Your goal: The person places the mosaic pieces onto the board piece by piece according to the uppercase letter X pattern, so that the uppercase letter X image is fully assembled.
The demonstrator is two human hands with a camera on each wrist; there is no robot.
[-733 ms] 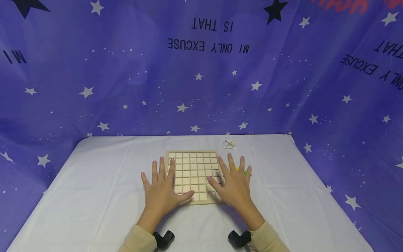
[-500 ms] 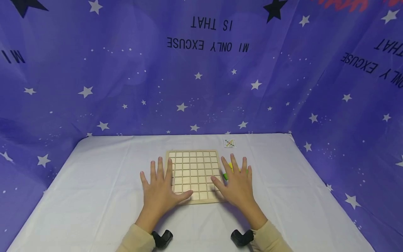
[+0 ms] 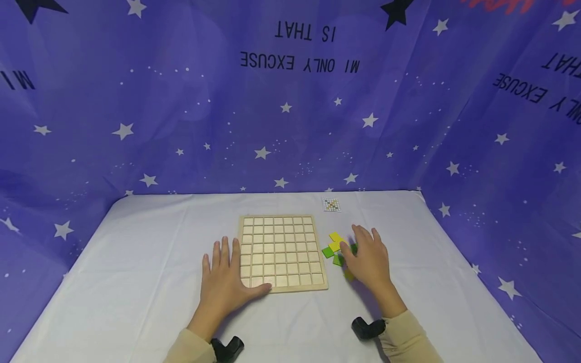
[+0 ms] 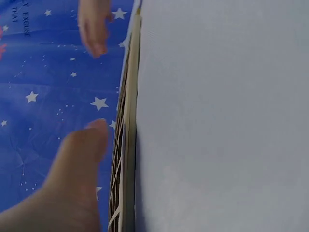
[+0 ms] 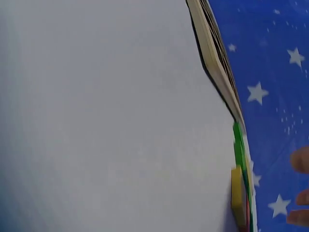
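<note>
We logged a loose pile of yellow and green tiles [image 3: 337,248] on the white tablecloth [image 3: 136,262], just beside the right edge of the wooden grid board [image 3: 281,252]. The right hand [image 3: 368,258] lay over the pile's right side, fingers spread and relaxed, fingertips touching the tiles; we could not tell whether any tile was pinched. The left hand [image 3: 223,282] rested flat at the board's near-left corner, fingers straight, thumb on the board's front edge. A small patterned card [image 3: 331,204] sat beyond the board, near the starred purple backdrop [image 3: 290,111].
</note>
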